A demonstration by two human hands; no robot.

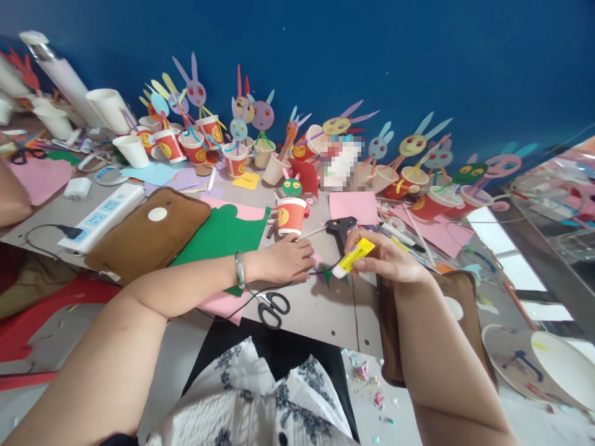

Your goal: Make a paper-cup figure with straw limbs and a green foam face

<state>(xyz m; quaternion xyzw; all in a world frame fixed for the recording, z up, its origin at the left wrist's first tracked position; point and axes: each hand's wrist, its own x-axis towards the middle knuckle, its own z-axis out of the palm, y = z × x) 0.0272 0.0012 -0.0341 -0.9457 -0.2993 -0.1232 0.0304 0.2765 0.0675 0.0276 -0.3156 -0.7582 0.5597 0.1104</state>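
Observation:
My right hand (390, 257) pinches a yellow glue stick (357, 255) with a white end, tilted over the table. My left hand (286, 259) lies low on the table with its fingers stretched out toward small purple and green paper scraps (324, 271). A thin black cord passes by its fingers. Just beyond it stands a red and white paper cup (291, 217) with a green paper face (292, 187) above it. A black hot glue gun (341, 230) lies beside my right hand. Black-handled scissors (273, 310) rest nearer to me, below my left hand.
Green paper (218, 232) and a brown cushion-like pouch (149, 232) lie at left, by a white power strip (105, 217). Several cups with paper rabbit faces line the blue wall. Another brown pouch (458, 310) is under my right forearm. Another person's arm (12, 192) shows far left.

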